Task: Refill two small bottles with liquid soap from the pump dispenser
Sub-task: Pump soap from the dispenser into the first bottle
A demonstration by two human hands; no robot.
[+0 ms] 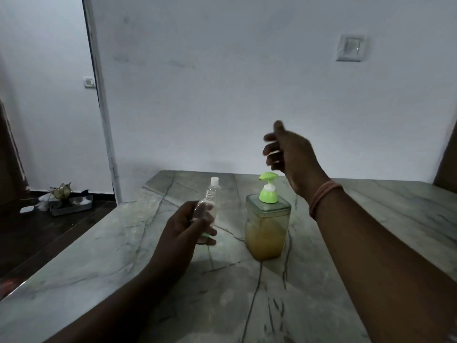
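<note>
Small bottle (pixel 207 206): clear, capped, gripped by left hand (pixel 184 230) fingers above the counter (pixel 371 243), at 9 o'clock of pump dispenser (pixel 267 224). Right hand (pixel 288 154): loosely spread, empty, raised above pump. Step judged: first bottle unopened; cap removal required next.

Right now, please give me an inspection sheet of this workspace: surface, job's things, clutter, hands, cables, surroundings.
Surface: marble table, grey with dark veins.
Job's things: dispenser, green pump, yellowish soap partly filling it, upright on the table; clear bottle, white cap on, looks empty. Second bottle not seen.
Clutter: nothing seen on the table.
Hands: left hand grips the bottle; right hand open, raised above the pump, not touching it.
Cables: nothing seen.
Surroundings: white wall, switch, tray on the dark floor.
</note>
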